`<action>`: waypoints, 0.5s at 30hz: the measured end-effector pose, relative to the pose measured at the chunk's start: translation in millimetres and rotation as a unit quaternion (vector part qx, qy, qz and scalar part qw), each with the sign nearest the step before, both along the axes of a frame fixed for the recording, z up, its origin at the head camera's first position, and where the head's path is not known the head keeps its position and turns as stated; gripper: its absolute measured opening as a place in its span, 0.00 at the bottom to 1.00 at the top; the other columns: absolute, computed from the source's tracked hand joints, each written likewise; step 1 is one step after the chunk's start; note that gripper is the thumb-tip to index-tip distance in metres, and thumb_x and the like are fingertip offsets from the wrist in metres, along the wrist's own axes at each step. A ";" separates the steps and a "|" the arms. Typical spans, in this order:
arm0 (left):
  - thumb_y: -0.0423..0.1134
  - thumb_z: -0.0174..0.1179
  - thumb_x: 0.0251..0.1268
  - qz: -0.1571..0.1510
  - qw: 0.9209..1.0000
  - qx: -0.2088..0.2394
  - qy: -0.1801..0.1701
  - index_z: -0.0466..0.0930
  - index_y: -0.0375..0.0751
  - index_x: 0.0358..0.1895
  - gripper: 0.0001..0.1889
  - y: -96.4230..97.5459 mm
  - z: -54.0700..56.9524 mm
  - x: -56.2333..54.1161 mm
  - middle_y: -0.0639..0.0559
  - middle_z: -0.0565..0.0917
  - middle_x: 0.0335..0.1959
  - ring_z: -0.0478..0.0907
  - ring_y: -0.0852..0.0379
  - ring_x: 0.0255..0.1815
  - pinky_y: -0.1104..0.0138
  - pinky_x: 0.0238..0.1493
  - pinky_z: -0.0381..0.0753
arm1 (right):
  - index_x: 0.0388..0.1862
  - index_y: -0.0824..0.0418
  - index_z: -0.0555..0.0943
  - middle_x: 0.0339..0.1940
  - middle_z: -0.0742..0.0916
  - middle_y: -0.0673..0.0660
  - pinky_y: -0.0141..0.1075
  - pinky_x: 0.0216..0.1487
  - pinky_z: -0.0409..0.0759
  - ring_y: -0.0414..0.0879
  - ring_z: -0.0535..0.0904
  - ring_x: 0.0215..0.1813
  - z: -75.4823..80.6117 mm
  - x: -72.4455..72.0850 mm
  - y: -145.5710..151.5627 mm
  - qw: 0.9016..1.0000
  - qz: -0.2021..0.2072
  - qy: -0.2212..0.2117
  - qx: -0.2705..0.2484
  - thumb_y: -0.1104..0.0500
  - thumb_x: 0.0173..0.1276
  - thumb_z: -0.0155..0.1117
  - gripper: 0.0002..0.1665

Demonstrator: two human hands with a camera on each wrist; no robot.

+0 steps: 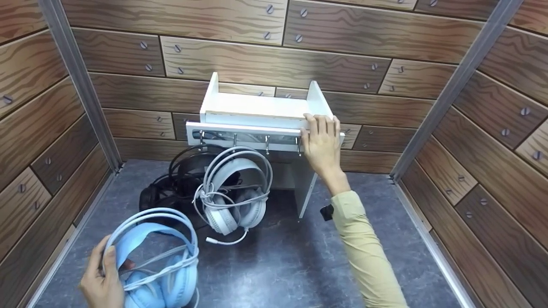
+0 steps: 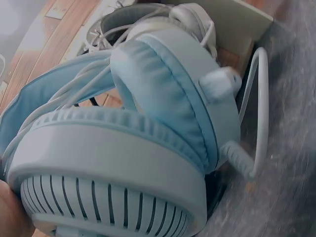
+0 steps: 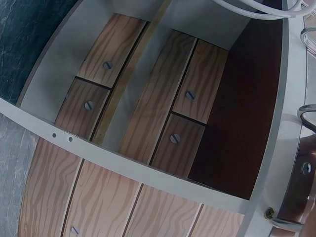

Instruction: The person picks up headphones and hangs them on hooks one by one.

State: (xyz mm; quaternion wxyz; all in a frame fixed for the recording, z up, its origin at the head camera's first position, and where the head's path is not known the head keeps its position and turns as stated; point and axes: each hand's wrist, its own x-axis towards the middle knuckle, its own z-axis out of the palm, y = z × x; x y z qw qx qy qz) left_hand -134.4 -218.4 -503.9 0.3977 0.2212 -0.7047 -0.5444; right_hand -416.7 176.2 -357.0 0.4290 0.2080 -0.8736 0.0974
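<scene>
My left hand [image 1: 102, 276] grips light blue headphones [image 1: 188, 273] by the side of the headband, low at the left in the head view. Their cable is bundled across the ear cups. In the left wrist view the padded ear cup [image 2: 158, 94] and a bent microphone arm fill the middle. My right hand [image 1: 322, 143] holds the right end of a white hook rail [image 1: 282, 146] on a small white shelf unit [image 1: 261, 105], its fingers over the top edge. White headphones [image 1: 252, 211] hang from a hook on the rail, and black headphones [image 1: 150, 196] hang left of them.
Two bare metal hooks, one of them a hook [image 1: 267, 144], show on the rail's right half. The unit's side panel [image 1: 305, 188] reaches down toward the dark grey floor [image 1: 265, 273]. Wood-patterned walls [image 1: 239, 55] enclose the space on three sides.
</scene>
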 end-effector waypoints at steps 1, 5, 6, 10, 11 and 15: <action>0.42 0.53 0.79 -0.008 1.000 0.008 -0.004 0.80 0.38 0.63 0.18 1.3 0.3 -0.6 0.64 0.81 0.15 0.79 0.67 0.16 0.80 0.24 0.75 | 0.68 0.57 0.71 0.58 0.77 0.61 0.53 0.78 0.49 0.57 0.67 0.66 -0.1 0.1 0.3 1.000 0.000 -0.001 -0.001 0.46 0.83 0.40 0.25; 0.42 0.52 0.80 -0.035 0.999 0.035 -0.006 0.79 0.39 0.64 0.19 8.5 1.6 -3.9 0.60 0.82 0.17 0.80 0.65 0.18 0.80 0.30 0.76 | 0.69 0.57 0.70 0.58 0.76 0.61 0.53 0.78 0.49 0.57 0.67 0.66 -0.1 0.2 0.6 1.000 0.000 -0.003 -0.001 0.47 0.83 0.39 0.25; 0.43 0.51 0.80 -0.039 0.998 0.039 -0.011 0.79 0.40 0.64 0.19 10.0 1.5 -4.7 0.60 0.82 0.17 0.80 0.65 0.18 0.81 0.31 0.76 | 0.69 0.57 0.70 0.58 0.76 0.61 0.53 0.78 0.49 0.57 0.67 0.65 -0.3 0.1 0.3 1.000 0.001 -0.003 -0.001 0.47 0.83 0.39 0.25; 0.43 0.51 0.80 -0.059 0.996 0.069 0.004 0.80 0.43 0.63 0.17 16.8 1.7 -8.6 0.60 0.83 0.21 0.80 0.64 0.20 0.80 0.33 0.76 | 0.68 0.57 0.71 0.57 0.77 0.61 0.53 0.78 0.50 0.57 0.67 0.65 -0.6 -0.6 -0.3 1.000 0.000 0.000 0.001 0.47 0.83 0.39 0.25; 0.43 0.51 0.80 -0.066 0.994 0.082 0.014 0.81 0.45 0.63 0.17 18.9 2.0 -9.7 0.59 0.83 0.21 0.80 0.64 0.20 0.79 0.32 0.77 | 0.68 0.57 0.71 0.57 0.77 0.61 0.53 0.78 0.50 0.57 0.67 0.65 -0.7 -0.6 -0.4 1.000 0.000 0.000 0.001 0.47 0.83 0.40 0.25; 0.40 0.51 0.80 -0.097 0.988 0.112 0.048 0.82 0.45 0.61 0.15 28.3 3.6 -13.8 0.57 0.85 0.23 0.80 0.63 0.20 0.77 0.28 0.78 | 0.69 0.57 0.71 0.58 0.77 0.61 0.53 0.78 0.49 0.57 0.67 0.65 -0.5 -0.6 0.0 1.000 -0.002 0.000 0.002 0.47 0.83 0.40 0.25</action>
